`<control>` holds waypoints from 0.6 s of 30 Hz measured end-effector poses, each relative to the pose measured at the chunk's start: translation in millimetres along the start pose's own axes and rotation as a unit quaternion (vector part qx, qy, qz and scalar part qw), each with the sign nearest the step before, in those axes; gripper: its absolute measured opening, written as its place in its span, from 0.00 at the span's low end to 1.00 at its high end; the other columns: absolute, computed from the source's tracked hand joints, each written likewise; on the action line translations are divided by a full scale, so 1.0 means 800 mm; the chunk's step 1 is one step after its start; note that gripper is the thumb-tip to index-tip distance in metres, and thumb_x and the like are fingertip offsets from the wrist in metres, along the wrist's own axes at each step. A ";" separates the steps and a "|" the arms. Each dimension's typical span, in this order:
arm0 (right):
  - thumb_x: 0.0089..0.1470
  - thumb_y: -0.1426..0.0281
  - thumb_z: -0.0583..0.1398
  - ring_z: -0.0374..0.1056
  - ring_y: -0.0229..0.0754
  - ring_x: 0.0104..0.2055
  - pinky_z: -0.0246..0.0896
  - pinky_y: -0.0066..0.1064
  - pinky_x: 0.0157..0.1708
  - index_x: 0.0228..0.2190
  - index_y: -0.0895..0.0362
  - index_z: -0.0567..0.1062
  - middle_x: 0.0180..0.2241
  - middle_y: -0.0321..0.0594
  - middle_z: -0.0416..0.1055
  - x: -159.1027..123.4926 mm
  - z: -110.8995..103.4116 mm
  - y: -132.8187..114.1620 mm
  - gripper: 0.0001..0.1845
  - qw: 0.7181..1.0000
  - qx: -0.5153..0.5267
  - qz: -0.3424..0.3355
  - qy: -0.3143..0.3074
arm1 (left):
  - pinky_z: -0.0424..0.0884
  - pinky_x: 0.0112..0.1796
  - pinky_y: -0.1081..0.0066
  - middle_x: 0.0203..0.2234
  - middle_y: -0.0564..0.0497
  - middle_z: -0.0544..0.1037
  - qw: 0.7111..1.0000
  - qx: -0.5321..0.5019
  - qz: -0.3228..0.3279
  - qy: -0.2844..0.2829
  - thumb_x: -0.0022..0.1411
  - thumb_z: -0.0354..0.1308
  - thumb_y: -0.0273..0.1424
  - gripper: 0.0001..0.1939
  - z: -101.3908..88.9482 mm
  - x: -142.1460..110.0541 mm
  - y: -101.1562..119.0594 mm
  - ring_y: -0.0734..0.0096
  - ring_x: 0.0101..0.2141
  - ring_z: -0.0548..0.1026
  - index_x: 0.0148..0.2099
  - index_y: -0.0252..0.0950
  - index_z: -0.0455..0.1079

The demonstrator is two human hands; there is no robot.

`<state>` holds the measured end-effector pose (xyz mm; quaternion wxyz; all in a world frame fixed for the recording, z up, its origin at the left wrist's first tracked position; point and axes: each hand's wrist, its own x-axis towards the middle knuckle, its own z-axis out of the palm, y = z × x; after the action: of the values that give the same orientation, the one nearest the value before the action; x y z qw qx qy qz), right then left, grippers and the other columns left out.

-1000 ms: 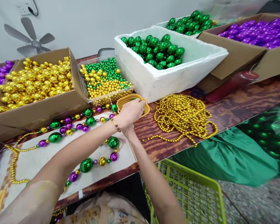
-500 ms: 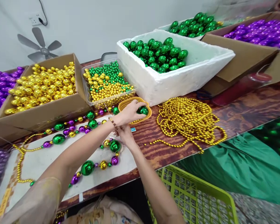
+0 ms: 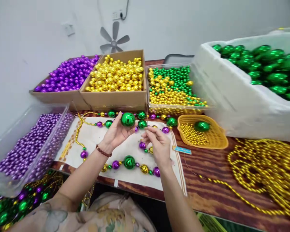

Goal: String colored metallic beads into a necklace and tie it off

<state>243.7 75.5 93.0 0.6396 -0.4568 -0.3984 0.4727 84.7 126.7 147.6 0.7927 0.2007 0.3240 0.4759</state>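
Note:
My left hand (image 3: 116, 133), a beaded bracelet on its wrist, holds a large shiny green bead (image 3: 128, 119) in its fingers above the white cloth (image 3: 91, 158). Just to its right, the fingertips of my right hand (image 3: 158, 141) pinch a thin upright needle (image 3: 147, 108). Below and behind both hands, a strand of green, purple and gold beads (image 3: 129, 162) lies looped on the cloth. The orange basket (image 3: 222, 138) to the right of my right hand contains small gold beads and another large green bead (image 3: 201, 126).
Boxes of purple beads (image 3: 67, 75) and gold beads (image 3: 116, 75) line the back, beside a clear tub (image 3: 174, 106) of small beads. A foam box (image 3: 219, 96) stands right, near coiled gold bead strings (image 3: 261, 167). A purple-bead tub (image 3: 33, 148) is left.
The view has turned left. My left hand has come away from the orange basket with a green bead, and my hands, crossed before, are now side by side over the cloth.

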 end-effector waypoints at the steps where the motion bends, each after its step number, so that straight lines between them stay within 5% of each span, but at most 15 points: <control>1: 0.56 0.63 0.63 0.70 0.35 0.22 0.65 0.25 0.22 0.37 0.58 0.79 0.24 0.36 0.75 -0.011 0.007 0.001 0.11 1.000 -0.025 -0.004 -0.012 | 0.79 0.40 0.70 0.37 0.47 0.80 1.000 -0.022 0.001 0.009 0.69 0.58 0.41 0.14 -0.008 0.000 0.006 0.68 0.38 0.80 0.42 0.35 0.72; 8: 0.61 0.64 0.60 0.67 0.37 0.20 0.64 0.27 0.21 0.37 0.56 0.81 0.20 0.34 0.71 -0.079 0.017 0.025 0.12 0.983 -0.173 -0.035 -0.053 | 0.80 0.40 0.69 0.38 0.47 0.79 0.995 -0.090 0.029 0.029 0.67 0.61 0.40 0.13 -0.030 0.005 0.023 0.67 0.39 0.79 0.46 0.36 0.71; 18: 0.63 0.64 0.59 0.66 0.37 0.19 0.61 0.27 0.20 0.37 0.56 0.81 0.19 0.34 0.70 -0.094 0.010 0.033 0.11 0.982 -0.184 -0.029 -0.036 | 0.79 0.42 0.65 0.40 0.47 0.78 0.998 -0.050 0.032 0.035 0.66 0.61 0.43 0.16 -0.028 0.009 0.025 0.67 0.40 0.78 0.47 0.36 0.71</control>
<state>211.8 7.8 64.0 0.5434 -0.5380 -0.5140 0.3888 58.7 142.7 141.8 0.7745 0.1544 0.3204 0.5232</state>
